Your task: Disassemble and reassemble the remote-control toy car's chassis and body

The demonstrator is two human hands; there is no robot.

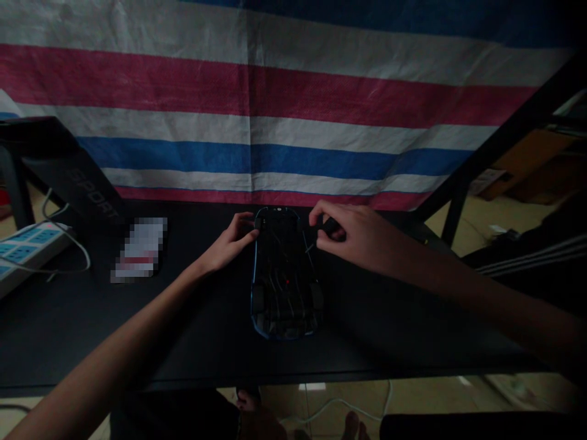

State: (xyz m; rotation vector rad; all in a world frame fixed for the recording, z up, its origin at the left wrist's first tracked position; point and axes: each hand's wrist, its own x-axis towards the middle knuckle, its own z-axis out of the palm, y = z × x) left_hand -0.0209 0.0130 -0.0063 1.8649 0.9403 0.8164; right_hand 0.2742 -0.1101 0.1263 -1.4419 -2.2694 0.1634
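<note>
A toy car point(284, 263) lies upside down on the black table, its dark underside and wheels facing up and blue trim along its edge. A small red dot shows on the underside. My left hand point(232, 241) holds the car's far left side by a wheel, thumb and fingers bent against it. To the right of the car, my right hand point(346, 229) is closed around the black handle of a screwdriver point(330, 226). Its thin shaft points down and left toward the car's right edge. The tip is too dark to make out.
On the left stand a white power strip point(34, 253) with a cable and a dark box point(77, 177) marked SPORT. A blurred-out flat item point(142, 247) lies nearer the car. Striped sheeting point(284, 122) hangs behind the table point(197, 342). A black frame post slants on the right.
</note>
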